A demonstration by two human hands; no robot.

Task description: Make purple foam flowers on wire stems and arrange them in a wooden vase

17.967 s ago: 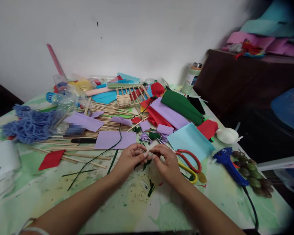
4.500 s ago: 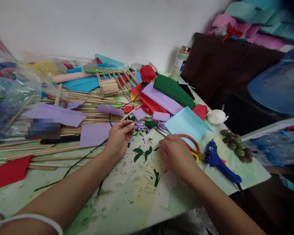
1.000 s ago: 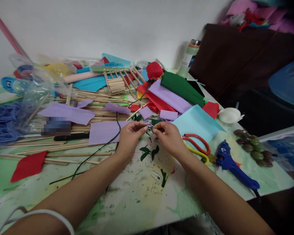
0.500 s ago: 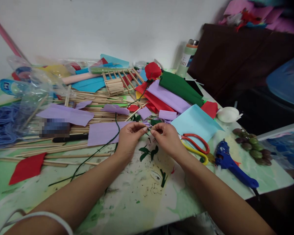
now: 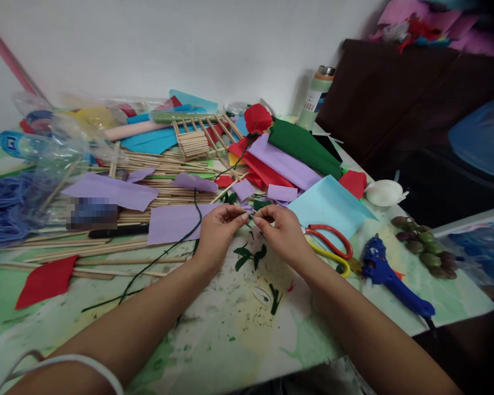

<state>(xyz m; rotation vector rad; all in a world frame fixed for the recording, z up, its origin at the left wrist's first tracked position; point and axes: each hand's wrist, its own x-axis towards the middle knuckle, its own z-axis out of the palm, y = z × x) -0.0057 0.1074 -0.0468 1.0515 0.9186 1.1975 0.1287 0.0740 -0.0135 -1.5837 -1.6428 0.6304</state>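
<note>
My left hand (image 5: 219, 233) and my right hand (image 5: 283, 233) meet over the table, thumbs and forefingers pinched, tips nearly touching. Between the fingertips shows a small purple paper piece (image 5: 249, 209); its details are mostly hidden. Small green leaf cutouts (image 5: 243, 257) lie just below the hands. A purple paper strip (image 5: 173, 224) reaches behind my left hand, and a thin dark green stem (image 5: 163, 254) lies across it. Beside my right wrist rest scissors (image 5: 338, 239) with red and yellow handles. Purple squares (image 5: 281, 192) lie just beyond the fingers.
A blue glue gun (image 5: 395, 277) and grapes (image 5: 428, 249) lie at right. Behind are wooden sticks (image 5: 160, 164), a small stick frame (image 5: 192, 144), a green paper roll (image 5: 304, 147), light blue paper (image 5: 327, 206) and a bottle (image 5: 316, 99). Blue cord (image 5: 8, 208) is at left.
Almost nothing differs. Both hands keep the same pinch in the same place, with only a tiny shift of the fingertips and the view.
</note>
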